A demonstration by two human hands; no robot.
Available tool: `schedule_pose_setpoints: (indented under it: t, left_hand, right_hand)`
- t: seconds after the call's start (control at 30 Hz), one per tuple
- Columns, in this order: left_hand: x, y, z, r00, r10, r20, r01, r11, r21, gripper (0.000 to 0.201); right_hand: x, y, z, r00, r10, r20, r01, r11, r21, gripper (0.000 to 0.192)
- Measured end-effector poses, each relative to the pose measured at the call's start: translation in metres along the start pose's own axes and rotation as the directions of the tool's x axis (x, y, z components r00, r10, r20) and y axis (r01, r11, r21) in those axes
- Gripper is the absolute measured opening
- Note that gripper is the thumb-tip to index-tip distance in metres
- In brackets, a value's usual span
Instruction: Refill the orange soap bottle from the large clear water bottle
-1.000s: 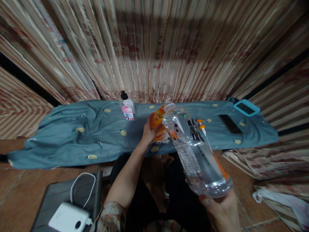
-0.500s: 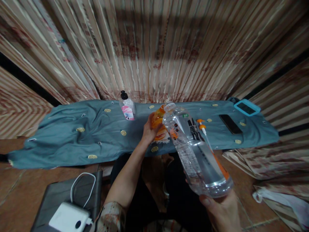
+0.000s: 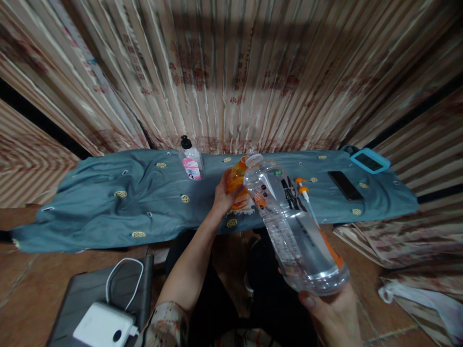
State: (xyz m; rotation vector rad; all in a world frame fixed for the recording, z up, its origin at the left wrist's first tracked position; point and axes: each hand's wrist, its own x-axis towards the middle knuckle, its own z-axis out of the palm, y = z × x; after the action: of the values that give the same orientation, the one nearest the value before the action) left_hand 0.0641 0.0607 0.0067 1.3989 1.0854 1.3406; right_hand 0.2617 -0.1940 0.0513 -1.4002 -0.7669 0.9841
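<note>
The right hand (image 3: 331,313) grips the bottom of a big clear bottle (image 3: 292,226), with the fingers closed around its base. The bottle is tilted forward, its open mouth is up at the far end and it touches the top of an orange bottle (image 3: 238,190). Some clear liquid lies in the low end near the hand. The left hand (image 3: 222,195) is wrapped around the orange bottle and holds it upright on the blue cloth (image 3: 108,207), near the front edge of the cloth. Just to the right of the big bottle, a white and orange pump top (image 3: 303,189) lies on the cloth. Further right there are a black phone (image 3: 345,185) and a device in a light blue case (image 3: 369,160). To the left of the hands, a small bottle with a pink label (image 3: 190,161) stands near the striped curtain (image 3: 231,72). On the floor at the lower left, a white power bank (image 3: 103,325) with a white cable lies on a dark flat thing.
</note>
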Motion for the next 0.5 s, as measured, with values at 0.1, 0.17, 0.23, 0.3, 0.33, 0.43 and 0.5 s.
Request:
schedule_pose_setpoints:
  t: [0.1,0.17,0.23,0.3,0.33,0.43,0.5]
  left_hand:
    - [0.000,0.000,0.000,1.000,0.002,-0.001,-0.002,1.000,0.013,0.064]
    - [0.000,0.000,0.000,1.000,0.004,-0.003,-0.004,1.000,0.014,0.063]
    - [0.000,0.001,0.000,1.000,0.007,-0.002,-0.007,1.000,0.007,0.063]
    - [0.000,0.001,0.001,1.000,0.009,0.001,-0.009,1.000,-0.004,0.064]
    - [0.000,0.001,0.001,1.000,0.008,0.002,-0.008,1.000,-0.009,0.065]
    - [0.000,0.000,0.001,1.000,-0.001,0.002,0.001,1.000,-0.012,0.065]
    - [0.000,-0.001,0.001,1.000,-0.003,0.003,0.003,1.000,-0.005,0.065]
  right_hand:
    - [0.001,0.003,-0.002,1.000,-0.005,-0.002,0.005,0.999,0.049,0.088]
    - [0.000,0.004,-0.002,1.000,-0.014,-0.014,0.015,0.998,0.065,0.087]
    - [0.000,0.003,-0.001,1.000,-0.002,-0.002,0.002,0.998,0.060,0.087]
    - [-0.001,0.000,0.001,1.000,0.005,-0.013,-0.004,0.998,0.062,0.088]
    - [-0.001,-0.002,0.002,1.000,0.005,-0.027,-0.003,0.998,0.056,0.088]
    - [-0.001,-0.006,0.007,0.999,-0.013,-0.034,0.014,1.000,0.023,0.092]
    - [-0.001,-0.007,0.009,1.000,-0.021,-0.013,0.021,1.000,0.004,0.097]
